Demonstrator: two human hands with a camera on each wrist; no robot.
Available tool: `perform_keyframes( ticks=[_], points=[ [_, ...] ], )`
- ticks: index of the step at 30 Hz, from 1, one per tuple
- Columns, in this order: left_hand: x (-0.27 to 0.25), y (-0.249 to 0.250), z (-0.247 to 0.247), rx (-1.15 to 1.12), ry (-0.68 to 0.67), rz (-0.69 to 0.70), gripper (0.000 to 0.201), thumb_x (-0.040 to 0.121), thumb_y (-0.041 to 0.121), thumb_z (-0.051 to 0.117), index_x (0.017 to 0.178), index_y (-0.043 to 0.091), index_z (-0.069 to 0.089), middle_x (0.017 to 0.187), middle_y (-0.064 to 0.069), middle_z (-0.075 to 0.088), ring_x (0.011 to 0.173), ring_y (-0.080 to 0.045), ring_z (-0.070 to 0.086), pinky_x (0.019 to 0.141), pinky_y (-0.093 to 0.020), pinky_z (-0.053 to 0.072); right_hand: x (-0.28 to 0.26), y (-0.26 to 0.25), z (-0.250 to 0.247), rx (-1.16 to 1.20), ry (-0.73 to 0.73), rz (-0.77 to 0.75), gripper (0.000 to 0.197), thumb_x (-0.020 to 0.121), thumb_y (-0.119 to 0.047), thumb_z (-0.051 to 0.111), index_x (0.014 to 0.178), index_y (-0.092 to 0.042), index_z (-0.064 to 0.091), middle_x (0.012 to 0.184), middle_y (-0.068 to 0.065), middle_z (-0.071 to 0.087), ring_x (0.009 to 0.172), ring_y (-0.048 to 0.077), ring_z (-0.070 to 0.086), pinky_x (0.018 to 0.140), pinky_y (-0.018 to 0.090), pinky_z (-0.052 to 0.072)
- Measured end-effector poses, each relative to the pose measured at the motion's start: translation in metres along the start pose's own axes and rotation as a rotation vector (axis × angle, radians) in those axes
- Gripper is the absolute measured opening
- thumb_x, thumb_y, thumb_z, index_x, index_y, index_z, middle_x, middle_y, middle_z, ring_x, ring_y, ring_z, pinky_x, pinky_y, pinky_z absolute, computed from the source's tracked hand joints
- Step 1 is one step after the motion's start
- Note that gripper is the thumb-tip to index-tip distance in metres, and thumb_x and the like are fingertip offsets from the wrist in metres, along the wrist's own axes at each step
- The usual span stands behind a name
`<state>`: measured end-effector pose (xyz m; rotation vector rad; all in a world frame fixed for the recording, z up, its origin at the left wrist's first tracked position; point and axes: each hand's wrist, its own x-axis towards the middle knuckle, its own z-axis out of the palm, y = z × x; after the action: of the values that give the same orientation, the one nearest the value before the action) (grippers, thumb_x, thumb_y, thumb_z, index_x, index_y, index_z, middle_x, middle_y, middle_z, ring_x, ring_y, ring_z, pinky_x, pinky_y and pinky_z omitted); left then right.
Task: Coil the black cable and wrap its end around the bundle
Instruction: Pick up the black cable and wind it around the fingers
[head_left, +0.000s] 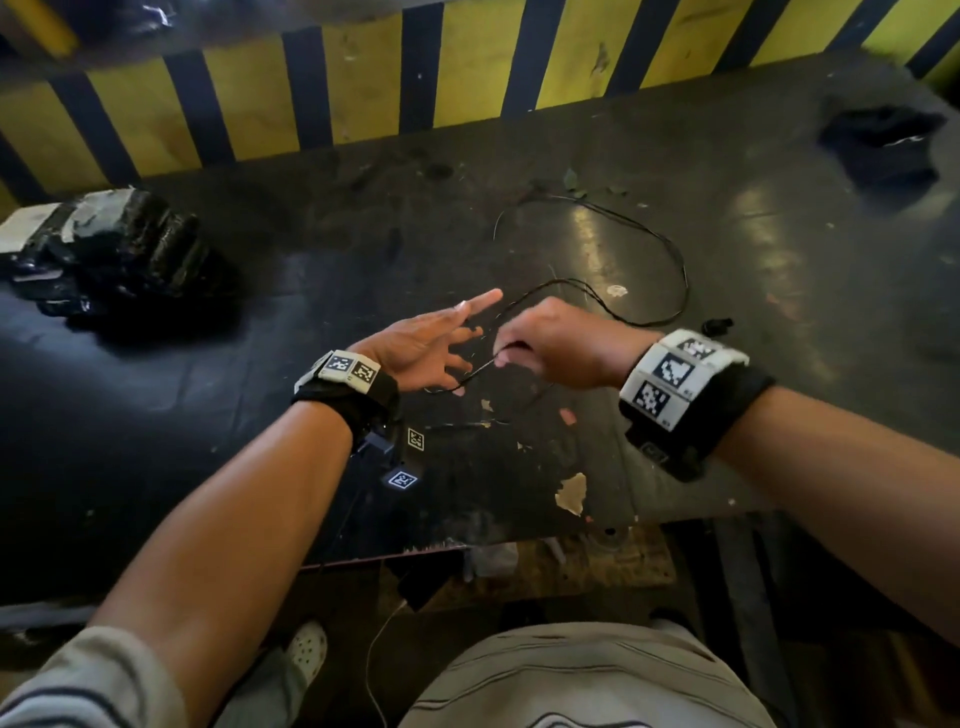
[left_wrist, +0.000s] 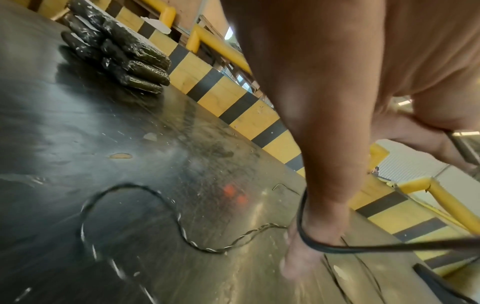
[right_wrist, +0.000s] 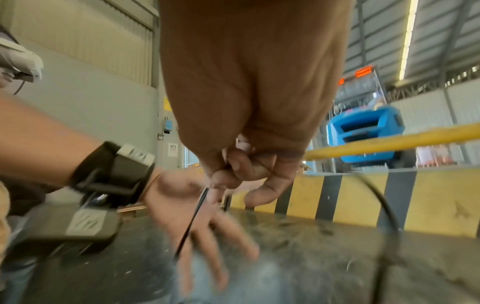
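Black cable (head_left: 649, 244) sprawled in a wide loose loop over the far-right middle of the dark table (head_left: 260, 322), trailing back toward the near centre and rising off the surface there. Looped around one outstretched finger of the left hand (head_left: 421, 353), as the left wrist view shows (left_wrist: 301, 226). Left hand spread wide, palm up, fingers straight and apart, curled round nothing. Just right of it, right hand (head_left: 550, 348) with fingers bent, thumb and forefinger pinching the cable (right_wrist: 192, 222), the strand hanging down across the left palm. Both hands raised slightly above the table, nearly touching. Far left on the table, a lumpy bundle wrapped in black plastic (head_left: 119, 254). Far right corner, a dark blurred object (head_left: 878, 140), too unclear to identify. Beyond the far edge, a yellow-and-black striped barrier (head_left: 363, 83).
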<state>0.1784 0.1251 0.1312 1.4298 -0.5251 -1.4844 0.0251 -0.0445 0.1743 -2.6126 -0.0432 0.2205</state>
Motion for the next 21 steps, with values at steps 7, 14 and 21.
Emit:
perform_keyframes(
  ticks=[7,14,21],
  points=[
    [-0.002,-0.013,0.010,-0.029,-0.009,-0.071,0.040,0.100,0.049,0.042,0.140,0.051,0.049,0.158,-0.004,0.028,0.122,-0.034,0.050,0.096,-0.058,0.049,0.020,-0.013,-0.056,-0.267,0.125,0.053,0.021,0.099,-0.035,0.053,0.098,-0.033,0.074,0.099,-0.002,0.067,0.089,0.025,0.066,0.076,0.038,0.052],
    [-0.006,-0.011,0.013,-0.079,-0.140,-0.056,0.066,0.086,0.057,0.063,0.147,0.046,0.043,0.161,-0.014,0.027,0.131,-0.046,0.040,0.101,-0.059,0.046,0.045,-0.012,-0.068,-0.332,0.239,-0.006,0.020,0.092,-0.046,0.064,0.097,-0.030,0.075,0.103,-0.001,0.073,0.095,0.029,0.068,0.074,0.036,0.047],
    [-0.020,-0.006,0.017,-0.140,-0.302,-0.021,0.065,0.090,0.055,0.058,0.150,0.048,0.036,0.158,-0.029,0.031,0.132,-0.055,0.038,0.107,-0.070,0.035,0.062,0.007,-0.073,-0.174,0.246,-0.045,0.027,0.079,-0.049,0.078,0.089,-0.024,0.081,0.089,-0.002,0.071,0.086,0.019,0.066,0.077,0.037,0.055]
  ],
)
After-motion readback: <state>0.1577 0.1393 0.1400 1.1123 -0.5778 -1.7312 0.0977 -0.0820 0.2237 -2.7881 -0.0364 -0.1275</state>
